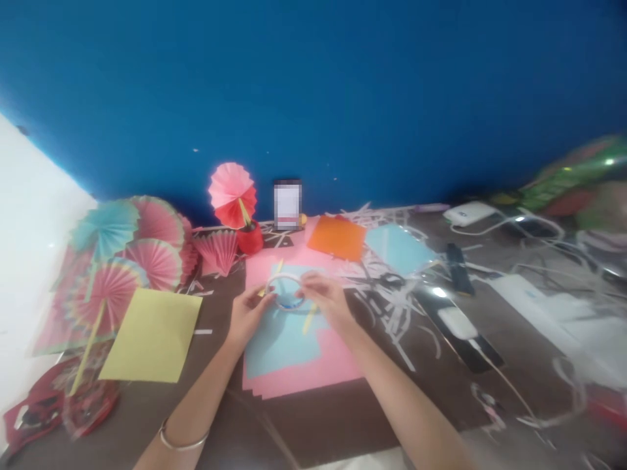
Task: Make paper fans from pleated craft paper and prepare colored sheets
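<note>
A roll of tape (292, 307) is held up between my two hands, over a light blue sheet of paper (279, 349). My left hand (249, 313) grips its left side, fingers closed. On the opposite side, my right hand (326, 297) pinches the roll near its upper edge. Pink sheets (337, 359) lie stacked beneath the blue one. A narrow yellow strip (309, 320) shows just below my right hand, and another yellow piece shows behind the roll.
Folded paper fans (151, 261) and a yellow sheet (154, 336) are at left. A red pot (249, 238) holds a pink fan. Orange paper (337, 237), a blue sheet (399, 248) and white paper scraps (399, 313) lie behind and right, near a phone (477, 349) and cables.
</note>
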Tool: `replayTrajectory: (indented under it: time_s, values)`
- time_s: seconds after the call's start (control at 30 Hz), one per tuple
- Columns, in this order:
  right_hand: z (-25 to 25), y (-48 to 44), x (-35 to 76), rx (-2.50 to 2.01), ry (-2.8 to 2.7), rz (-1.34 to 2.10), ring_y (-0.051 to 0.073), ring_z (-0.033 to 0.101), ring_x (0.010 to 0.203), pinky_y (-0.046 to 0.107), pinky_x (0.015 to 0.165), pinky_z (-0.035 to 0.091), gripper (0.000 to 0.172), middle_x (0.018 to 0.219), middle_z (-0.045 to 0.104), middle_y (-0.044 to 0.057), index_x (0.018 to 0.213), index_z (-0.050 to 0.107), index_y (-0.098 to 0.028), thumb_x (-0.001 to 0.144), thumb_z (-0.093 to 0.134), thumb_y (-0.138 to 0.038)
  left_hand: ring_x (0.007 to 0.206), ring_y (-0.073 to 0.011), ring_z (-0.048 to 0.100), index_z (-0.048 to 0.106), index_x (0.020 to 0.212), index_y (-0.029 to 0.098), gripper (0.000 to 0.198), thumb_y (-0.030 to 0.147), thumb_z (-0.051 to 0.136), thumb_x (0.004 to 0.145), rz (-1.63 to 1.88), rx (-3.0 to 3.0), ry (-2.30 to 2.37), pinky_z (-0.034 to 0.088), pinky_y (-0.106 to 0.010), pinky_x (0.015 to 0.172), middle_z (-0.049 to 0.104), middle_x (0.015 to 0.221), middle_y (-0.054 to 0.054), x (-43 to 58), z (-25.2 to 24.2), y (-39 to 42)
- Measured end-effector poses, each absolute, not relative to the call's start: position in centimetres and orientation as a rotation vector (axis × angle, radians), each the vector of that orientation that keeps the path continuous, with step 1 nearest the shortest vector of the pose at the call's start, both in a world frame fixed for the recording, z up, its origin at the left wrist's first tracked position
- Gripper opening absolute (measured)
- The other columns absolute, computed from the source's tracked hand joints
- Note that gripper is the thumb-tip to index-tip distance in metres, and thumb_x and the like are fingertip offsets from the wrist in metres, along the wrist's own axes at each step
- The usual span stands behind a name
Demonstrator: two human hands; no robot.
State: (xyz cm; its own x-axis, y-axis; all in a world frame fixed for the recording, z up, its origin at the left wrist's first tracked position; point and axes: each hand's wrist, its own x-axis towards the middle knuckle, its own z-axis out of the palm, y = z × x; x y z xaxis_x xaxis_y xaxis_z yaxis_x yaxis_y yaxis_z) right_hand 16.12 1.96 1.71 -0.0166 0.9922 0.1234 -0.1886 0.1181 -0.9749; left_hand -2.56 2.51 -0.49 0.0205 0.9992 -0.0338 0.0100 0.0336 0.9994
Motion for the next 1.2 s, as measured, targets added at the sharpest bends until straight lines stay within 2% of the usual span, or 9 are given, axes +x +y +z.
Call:
replayTrajectory:
  time_s: [0.1, 0.17, 0.3, 0.43, 0.63, 0.77, 0.93, 1.1, 1.2]
  values:
    - [2.0, 2.0, 16.4, -0.986, -1.143, 1.295, 0.013, 0.063, 0.062, 0.028, 0.063, 0.052, 0.025, 0.073, 0.062, 0.001, 0.085, 0.065, -0.018, 0.067, 0.069, -0.036, 0.075, -0.0203, 0.065, 0.069, 0.093, 0.014, 0.038, 0.036, 0.072, 0.063, 1.127, 1.226, 1.244, 0.051, -0.028, 0.067, 0.07, 0.09, -0.009, -2.8, -0.6, 2.5]
    - [2.4, 2.0, 16.5, -0.987, -1.168, 1.323, 0.014, 0.064, 0.064, 0.027, 0.062, 0.052, 0.029, 0.071, 0.062, 0.001, 0.09, 0.064, -0.018, 0.067, 0.069, -0.036, 0.076, -0.0209, 0.065, 0.068, 0.096, 0.014, 0.04, 0.037, 0.072, 0.063, 1.108, 1.238, 1.238, 0.051, -0.028, 0.068, 0.07, 0.091, -0.009, -2.9, -0.8, 2.6]
    - [3.3, 1.7, 16.7, -0.956, -1.237, 1.312, 0.016, 0.066, 0.066, 0.029, 0.064, 0.053, 0.028, 0.083, 0.062, 0.003, 0.083, 0.067, -0.018, 0.063, 0.071, -0.037, 0.079, -0.0225, 0.065, 0.067, 0.096, 0.014, 0.042, 0.039, 0.071, 0.063, 1.081, 1.246, 1.209, 0.051, -0.031, 0.072, 0.07, 0.094, -0.01, -3.0, -0.9, 2.6]
    - [4.7, 1.0, 17.0, -1.015, -1.324, 1.345, 0.018, 0.066, 0.068, 0.03, 0.063, 0.052, 0.031, 0.074, 0.066, 0.003, 0.084, 0.065, -0.016, 0.063, 0.071, -0.039, 0.078, -0.0227, 0.066, 0.068, 0.095, 0.014, 0.043, 0.043, 0.07, 0.062, 1.046, 1.289, 1.236, 0.051, -0.031, 0.072, 0.071, 0.09, -0.009, -3.0, -0.4, 2.5]
    - [6.4, -1.1, 17.7, -1.142, -1.591, 1.184, 0.015, 0.062, 0.066, 0.026, 0.063, 0.05, 0.019, 0.071, 0.067, 0.003, 0.071, 0.066, -0.017, 0.07, 0.065, -0.036, 0.075, -0.0225, 0.066, 0.07, 0.089, 0.015, 0.039, 0.042, 0.07, 0.061, 1.009, 1.43, 1.315, 0.052, -0.029, 0.069, 0.072, 0.082, -0.007, -3.0, 1.5, 2.5]
    - [5.6, -2.6, 18.2, -1.141, -1.523, 1.208, 0.015, 0.062, 0.069, 0.026, 0.067, 0.049, 0.015, 0.073, 0.065, 0.003, 0.075, 0.064, -0.018, 0.073, 0.063, -0.033, 0.076, -0.0229, 0.065, 0.069, 0.093, 0.015, 0.04, 0.04, 0.069, 0.062, 0.936, 1.518, 1.283, 0.051, -0.03, 0.068, 0.071, 0.086, -0.007, -2.0, 2.0, 2.7]
    - [3.9, -4.2, 18.8, -1.147, -1.412, 1.203, 0.014, 0.061, 0.066, 0.026, 0.064, 0.049, 0.014, 0.073, 0.063, 0.002, 0.076, 0.061, -0.018, 0.073, 0.063, -0.032, 0.071, -0.0221, 0.065, 0.071, 0.088, 0.019, 0.033, 0.04, 0.068, 0.062, 0.932, 1.616, 1.198, 0.051, -0.031, 0.07, 0.072, 0.084, -0.007, 0.3, 1.2, 3.0]
    - [2.9, -4.2, 18.7, -1.134, -1.332, 1.074, 0.012, 0.06, 0.068, 0.026, 0.067, 0.048, 0.017, 0.076, 0.06, 0.001, 0.073, 0.059, -0.018, 0.07, 0.065, -0.033, 0.075, -0.0214, 0.066, 0.069, 0.093, 0.022, 0.03, 0.039, 0.06, 0.071, 1.053, 1.735, 1.317, 0.05, -0.03, 0.075, 0.07, 0.095, -0.006, 2.1, 0.2, 2.7]
    - [2.7, -3.8, 18.7, -1.207, -1.283, 1.033, 0.013, 0.061, 0.069, 0.028, 0.068, 0.048, 0.022, 0.078, 0.062, 0.002, 0.081, 0.06, -0.018, 0.069, 0.066, -0.035, 0.078, -0.0217, 0.066, 0.068, 0.098, 0.02, 0.032, 0.039, 0.056, 0.074, 1.097, 1.793, 1.371, 0.05, -0.03, 0.075, 0.068, 0.101, -0.007, 2.4, -0.3, 2.6]
